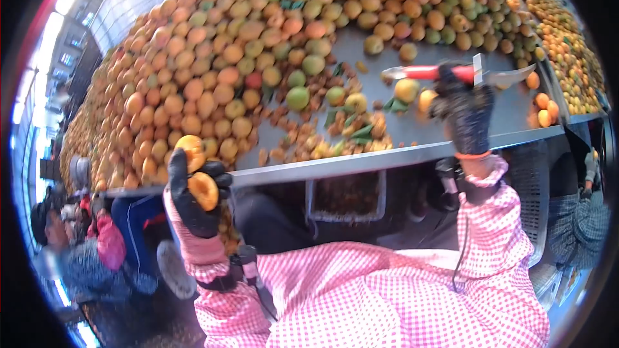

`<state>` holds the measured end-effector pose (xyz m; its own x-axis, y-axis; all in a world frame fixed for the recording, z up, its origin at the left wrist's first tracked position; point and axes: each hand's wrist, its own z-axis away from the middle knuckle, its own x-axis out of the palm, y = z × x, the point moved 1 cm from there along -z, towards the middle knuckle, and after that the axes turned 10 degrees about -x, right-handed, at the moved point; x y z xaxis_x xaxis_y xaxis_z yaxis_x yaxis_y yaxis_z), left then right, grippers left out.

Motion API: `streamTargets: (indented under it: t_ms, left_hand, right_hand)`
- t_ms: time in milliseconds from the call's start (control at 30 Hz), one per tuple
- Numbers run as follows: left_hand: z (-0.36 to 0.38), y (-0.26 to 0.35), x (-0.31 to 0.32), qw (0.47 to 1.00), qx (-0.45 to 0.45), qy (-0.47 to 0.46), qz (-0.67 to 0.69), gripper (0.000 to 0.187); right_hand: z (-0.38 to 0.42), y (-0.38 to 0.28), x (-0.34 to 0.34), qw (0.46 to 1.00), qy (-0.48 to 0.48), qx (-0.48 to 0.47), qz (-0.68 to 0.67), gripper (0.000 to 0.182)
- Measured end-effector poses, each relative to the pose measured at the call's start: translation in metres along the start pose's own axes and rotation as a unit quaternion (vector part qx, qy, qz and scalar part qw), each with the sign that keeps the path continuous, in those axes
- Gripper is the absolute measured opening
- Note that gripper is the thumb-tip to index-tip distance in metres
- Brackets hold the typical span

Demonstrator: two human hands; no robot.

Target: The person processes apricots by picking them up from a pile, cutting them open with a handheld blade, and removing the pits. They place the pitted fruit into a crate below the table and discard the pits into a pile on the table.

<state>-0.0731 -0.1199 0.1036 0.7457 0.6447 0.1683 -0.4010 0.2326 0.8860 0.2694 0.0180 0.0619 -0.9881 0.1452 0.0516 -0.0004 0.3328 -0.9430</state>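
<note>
My left hand (193,193), in a black glove, is closed around two apricot halves (204,191), their orange cut faces showing, just off the table's near edge. In my right hand (467,113), also in a dark glove, is a red-handled knife (461,74) with a curved metal blade pointing right. It is held above the metal table (412,64). A yellow apricot (406,90) lies close to the knife handle. Between my hands, pits, scraps and green leaves (363,133) are spread on the metal.
A big heap of apricots (225,51) covers the left and far side of the table. Below the edge stands a bin (346,200) with dark contents. A grey plastic crate (530,187) is at right. Other people sit at left, and a person's sleeve (574,219) shows at right.
</note>
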Motion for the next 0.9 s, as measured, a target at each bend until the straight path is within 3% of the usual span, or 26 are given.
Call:
streamTargets:
  t_ms: [33, 67, 133, 200, 267, 300, 333, 400, 467, 600, 667, 700, 733, 833, 900]
  left_hand:
    - [0.007, -0.001, -0.032, 0.999, 0.034, 0.007, -0.008, 0.039]
    - [0.024, -0.007, -0.050, 0.878, 0.321, 0.061, -0.349, 0.040]
    - [0.011, -0.015, -0.131, 0.956, 0.115, 0.029, -0.268, 0.045]
    - [-0.013, -0.037, -0.169, 0.873, 0.178, 0.271, -0.364, 0.046]
    - [-0.036, -0.036, -0.184, 0.873, 0.218, 0.271, -0.341, 0.051]
    - [0.003, -0.022, -0.083, 0.910, 0.261, 0.172, -0.272, 0.053]
    - [0.001, -0.020, -0.038, 0.913, 0.260, 0.160, -0.269, 0.053]
    - [-0.010, -0.020, 0.036, 0.936, 0.180, -0.034, -0.300, 0.055]
    - [-0.011, -0.039, 0.129, 0.891, 0.204, -0.192, -0.356, 0.053]
    - [-0.026, -0.094, 0.264, 0.730, 0.305, -0.307, -0.528, 0.079]
    - [-0.061, -0.128, 0.291, 0.668, 0.285, -0.323, -0.607, 0.082]
    - [-0.067, -0.132, 0.303, 0.583, 0.232, -0.344, -0.699, 0.081]
    - [-0.069, -0.137, 0.312, 0.520, 0.219, -0.304, -0.767, 0.082]
    - [-0.065, -0.134, 0.318, 0.469, 0.228, -0.293, -0.802, 0.082]
    - [-0.062, -0.130, 0.308, 0.532, 0.224, -0.295, -0.761, 0.083]
  right_hand:
    - [-0.001, -0.002, -0.008, 0.999, 0.039, 0.012, -0.031, 0.026]
    - [0.002, -0.016, -0.007, 0.995, 0.094, 0.011, -0.010, 0.032]
    - [0.002, -0.020, -0.021, 0.992, 0.118, 0.007, -0.053, 0.035]
    - [-0.005, -0.024, -0.030, 0.982, 0.156, -0.009, -0.102, 0.034]
    - [-0.022, -0.026, -0.044, 0.979, 0.180, -0.048, -0.077, 0.041]
    - [-0.024, -0.023, -0.055, 0.978, 0.193, -0.052, -0.064, 0.041]
    - [-0.030, -0.019, -0.064, 0.980, 0.188, -0.051, -0.051, 0.041]
    - [-0.043, -0.009, -0.077, 0.982, 0.179, -0.047, -0.033, 0.042]
    - [-0.057, 0.000, -0.085, 0.984, 0.172, -0.041, -0.022, 0.043]
    - [-0.057, -0.005, -0.099, 0.978, 0.188, 0.019, -0.084, 0.044]
    - [-0.055, 0.001, -0.110, 0.988, 0.149, 0.025, -0.012, 0.042]
    - [-0.055, 0.001, -0.114, 0.988, 0.151, 0.024, -0.014, 0.042]
    - [-0.056, 0.000, -0.117, 0.987, 0.151, 0.044, -0.020, 0.038]
    - [-0.061, 0.000, -0.115, 0.983, 0.154, 0.058, -0.076, 0.032]
    - [-0.060, -0.006, -0.112, 0.987, 0.102, 0.048, -0.111, 0.021]
